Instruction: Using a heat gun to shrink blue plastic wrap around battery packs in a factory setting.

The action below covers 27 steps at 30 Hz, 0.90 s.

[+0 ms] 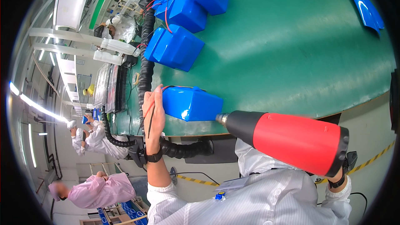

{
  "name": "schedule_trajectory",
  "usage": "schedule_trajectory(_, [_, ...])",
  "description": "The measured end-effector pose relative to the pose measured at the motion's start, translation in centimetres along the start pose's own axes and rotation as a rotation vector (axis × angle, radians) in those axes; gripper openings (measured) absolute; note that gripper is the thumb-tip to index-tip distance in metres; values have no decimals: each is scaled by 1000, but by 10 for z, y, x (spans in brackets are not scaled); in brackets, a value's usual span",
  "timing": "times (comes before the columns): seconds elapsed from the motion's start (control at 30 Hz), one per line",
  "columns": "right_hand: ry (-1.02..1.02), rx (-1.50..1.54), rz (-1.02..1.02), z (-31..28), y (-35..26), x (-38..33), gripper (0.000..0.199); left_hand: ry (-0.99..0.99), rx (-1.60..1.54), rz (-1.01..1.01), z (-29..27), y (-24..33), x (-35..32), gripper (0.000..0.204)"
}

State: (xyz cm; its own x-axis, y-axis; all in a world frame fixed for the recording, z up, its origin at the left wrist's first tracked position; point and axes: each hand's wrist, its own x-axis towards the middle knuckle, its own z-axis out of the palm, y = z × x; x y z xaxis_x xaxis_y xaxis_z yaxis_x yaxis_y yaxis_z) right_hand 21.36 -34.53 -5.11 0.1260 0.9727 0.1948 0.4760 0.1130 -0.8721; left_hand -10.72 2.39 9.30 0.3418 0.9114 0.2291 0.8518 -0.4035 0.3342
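a green table (291, 50) runs wide and bare to the right, its near edge just under the blue wrapped pack (191, 103). the left hand (155, 112) stands upright, pressed to the pack's left end, pinching its wires. the right hand (335, 178), mostly hidden, grips the red heat gun (291, 139), nozzle at the pack's corner.

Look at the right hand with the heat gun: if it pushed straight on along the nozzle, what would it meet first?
The blue pack that the left hand steadies; the heat gun nozzle already looks almost against its end.
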Motion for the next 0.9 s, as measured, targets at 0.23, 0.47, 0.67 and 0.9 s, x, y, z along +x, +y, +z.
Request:
schedule_trajectory(0.23, [-73, 65, 40, 0, -17, 23, 53, 0, -5, -5, 0, 4, -3, 56])
schedule_trajectory(0.47, [-27, 189, -1, 10, -18, 29, 49, 36, 49, 15, 3, 6, -3, 54])
schedule_trajectory(0.67, [13, 443, 75, 16, -20, 24, 41, 30, 130, 22, 0, 7, -7, 50])
schedule_trajectory(0.9, [175, 100, -35, 26, -9, 14, 31, 25, 138, 7, -10, 15, -25, 48])
